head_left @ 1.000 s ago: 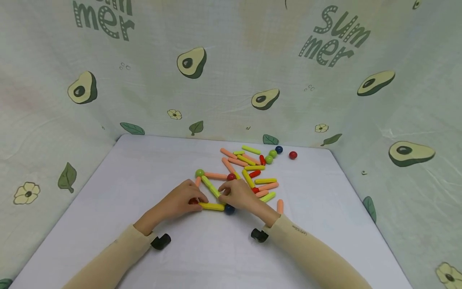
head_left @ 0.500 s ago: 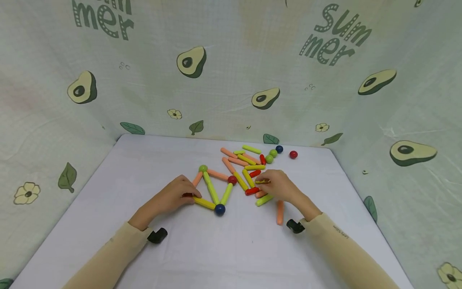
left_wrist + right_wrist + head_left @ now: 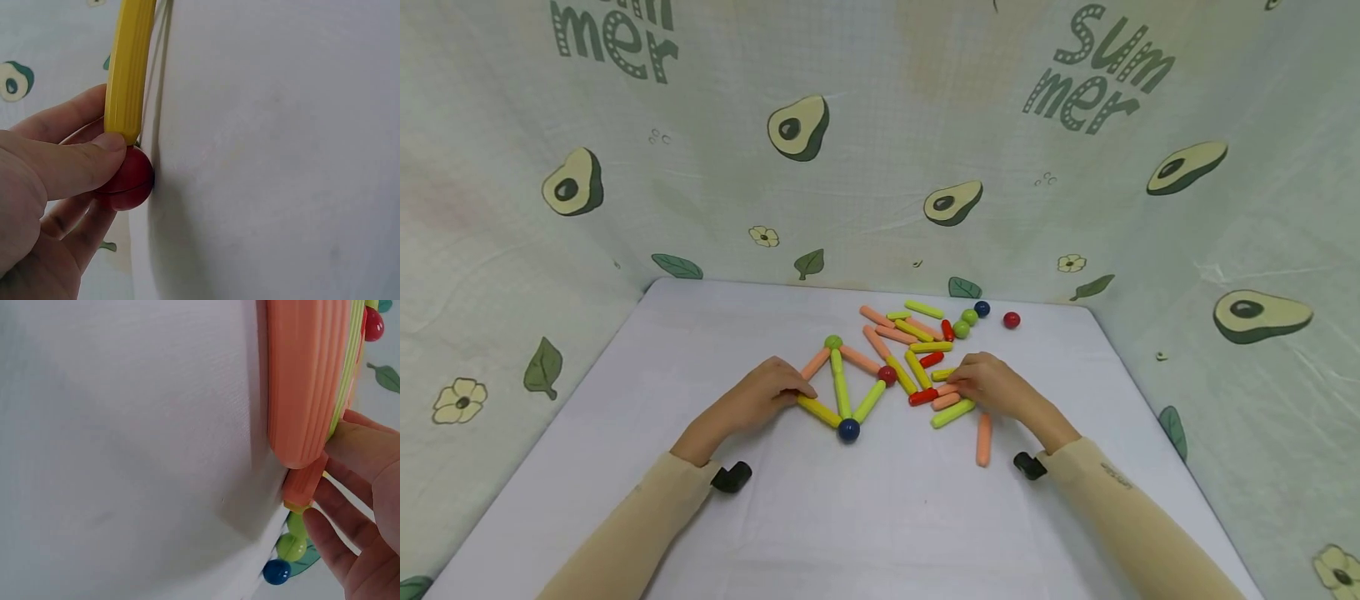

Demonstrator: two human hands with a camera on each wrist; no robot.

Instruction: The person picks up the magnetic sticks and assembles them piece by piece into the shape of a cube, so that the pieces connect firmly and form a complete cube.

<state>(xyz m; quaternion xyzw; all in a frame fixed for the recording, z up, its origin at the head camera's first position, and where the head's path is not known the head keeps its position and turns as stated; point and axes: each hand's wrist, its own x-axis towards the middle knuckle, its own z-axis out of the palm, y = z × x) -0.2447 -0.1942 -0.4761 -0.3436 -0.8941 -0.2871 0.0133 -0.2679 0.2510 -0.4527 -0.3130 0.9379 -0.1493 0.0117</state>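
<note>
left hand (image 3: 765, 392): grasping a red ball (image 3: 130, 180) and the near end of a yellow stick (image 3: 817, 411), thumb over the join. stick runs right from the grip to a blue ball (image 3: 848, 430); green ball (image 3: 833, 342) beyond the fingers. right hand (image 3: 992, 385): thumb and fingers about an orange stick (image 3: 304, 481); whether pinched, can't tell. lime stick (image 3: 952, 413) just below those fingers, red stick (image 3: 923, 397) to their left.

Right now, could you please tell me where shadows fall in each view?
Head: soft shadow on the table beside the left sleeve; left wrist: a broad, soft-edged shadow below the red ball; right wrist: a darker strip beside the nearest orange rod.
</note>
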